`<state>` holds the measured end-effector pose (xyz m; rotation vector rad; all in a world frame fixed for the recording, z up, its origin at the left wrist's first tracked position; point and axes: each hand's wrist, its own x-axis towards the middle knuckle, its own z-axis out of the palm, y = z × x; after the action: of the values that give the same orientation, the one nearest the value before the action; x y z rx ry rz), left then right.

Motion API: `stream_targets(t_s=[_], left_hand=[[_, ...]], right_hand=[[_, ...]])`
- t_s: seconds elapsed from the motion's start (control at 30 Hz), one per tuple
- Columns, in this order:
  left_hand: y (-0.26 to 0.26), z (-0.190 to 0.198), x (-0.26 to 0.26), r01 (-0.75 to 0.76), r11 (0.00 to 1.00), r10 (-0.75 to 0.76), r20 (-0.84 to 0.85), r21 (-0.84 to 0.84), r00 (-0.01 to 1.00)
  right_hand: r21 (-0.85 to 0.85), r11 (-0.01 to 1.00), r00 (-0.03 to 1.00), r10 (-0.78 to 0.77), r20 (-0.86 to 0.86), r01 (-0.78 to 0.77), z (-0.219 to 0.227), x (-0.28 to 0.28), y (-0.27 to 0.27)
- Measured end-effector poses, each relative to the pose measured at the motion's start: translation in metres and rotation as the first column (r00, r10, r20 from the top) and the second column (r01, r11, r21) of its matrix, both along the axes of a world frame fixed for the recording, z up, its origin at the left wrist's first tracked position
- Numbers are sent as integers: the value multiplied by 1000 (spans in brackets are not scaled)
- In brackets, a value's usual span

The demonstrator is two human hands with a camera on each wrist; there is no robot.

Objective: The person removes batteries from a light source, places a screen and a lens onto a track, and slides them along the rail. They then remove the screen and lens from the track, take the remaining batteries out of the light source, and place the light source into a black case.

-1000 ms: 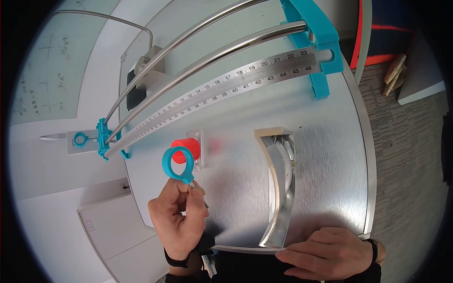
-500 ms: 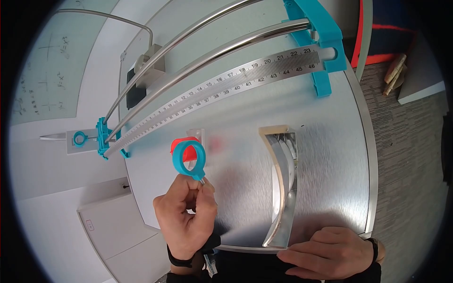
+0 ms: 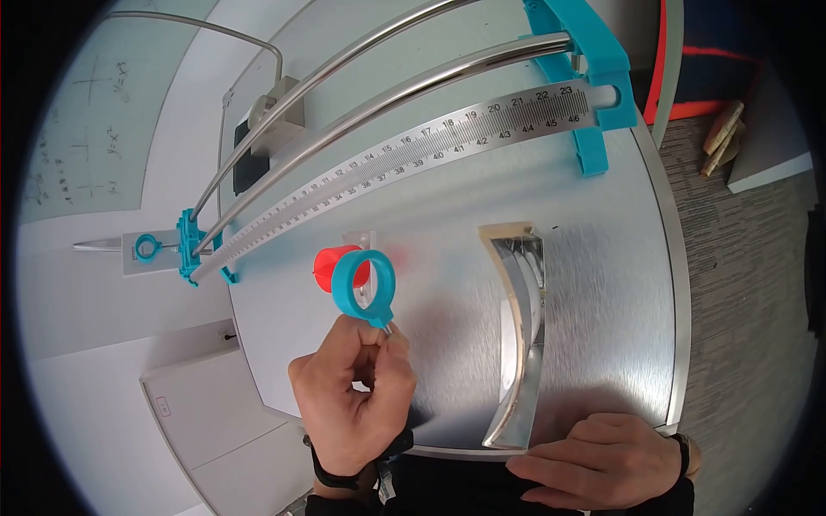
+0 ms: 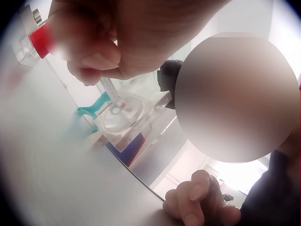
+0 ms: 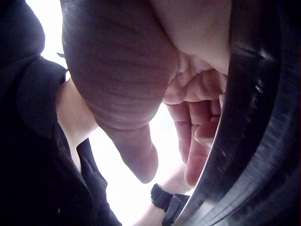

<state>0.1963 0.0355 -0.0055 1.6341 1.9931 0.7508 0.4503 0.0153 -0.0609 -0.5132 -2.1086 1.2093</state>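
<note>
My left hand [image 3: 353, 396] pinches the thin metal stem of a teal ring [image 3: 363, 286] between thumb and fingers, holding it upright above the table. Partly behind the ring is a red cylinder [image 3: 331, 268] on a clear holder; the left wrist view shows the red piece [image 4: 41, 41] beside that hand's fingers. My right hand [image 3: 602, 460] rests at the table's front edge with fingers loosely bent and holds nothing. Just beyond its fingertips stands a curved, mirror-like piece with a pale edge [image 3: 520, 344]. In the right wrist view the right hand's fingers [image 5: 190, 127] hang relaxed.
Two metal rods and a ruler [image 3: 413, 155] run between teal supports [image 3: 589, 77] across the back of the metal table [image 3: 611, 284]. A grey clamp block [image 3: 280, 116] stands behind them. Another small teal ring [image 3: 148, 248] is at the far left.
My left hand has moved to the right with the teal ring, which now overlaps less of the red cylinder. The right hand stays at the table edge. The view has shifted slightly.
</note>
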Motion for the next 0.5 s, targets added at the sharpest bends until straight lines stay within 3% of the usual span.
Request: stream_targets(t_s=[0.23, 0.5], left_hand=[[-3, -7, -1, -72, 997, 75, 100, -29, 992], [-2, -4, 4, -29, 999, 30, 45, -13, 999]], right_hand=[[-8, 1000, 1000, 0, -7, 0, 0, 2, 1], [71, 997, 999, -27, 20, 25, -6, 0, -2]])
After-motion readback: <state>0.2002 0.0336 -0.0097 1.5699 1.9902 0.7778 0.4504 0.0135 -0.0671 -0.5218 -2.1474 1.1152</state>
